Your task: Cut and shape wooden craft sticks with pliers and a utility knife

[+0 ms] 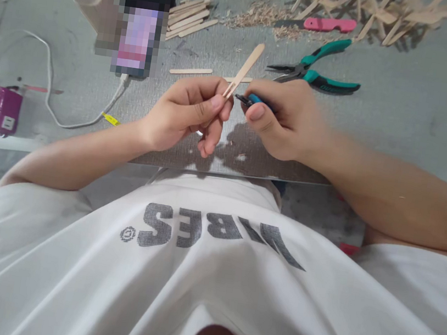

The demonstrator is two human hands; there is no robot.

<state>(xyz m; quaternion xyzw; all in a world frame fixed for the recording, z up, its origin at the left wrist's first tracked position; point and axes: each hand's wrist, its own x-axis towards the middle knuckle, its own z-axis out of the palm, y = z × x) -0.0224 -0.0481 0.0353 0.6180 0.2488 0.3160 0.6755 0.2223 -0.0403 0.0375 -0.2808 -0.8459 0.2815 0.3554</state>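
My left hand (192, 107) pinches a wooden craft stick (248, 64) between thumb and fingers. The stick points up and to the right, and narrow slits run through its lower part near my fingertips. Closed in my right hand (282, 117) is a small blue-handled tool (254, 100) with a dark metal tip; my fingers cover most of it, so its exact kind is unclear. That tip sits just right of the stick's slit part, with a small gap seeming to lie between. Behind my hands, another craft stick (191, 71) lies flat on the grey table (126, 148).
Green-handled long-nose pliers (316, 67) lie beyond my right hand. Further back are a pink-handled knife (329, 24), wood shavings (255, 15) and star-like stick pieces (389, 13). Stacked craft sticks (190, 16), a plugged-in phone (135, 39), its white cable (49, 76) and a purple adapter (4, 112) are leftward.
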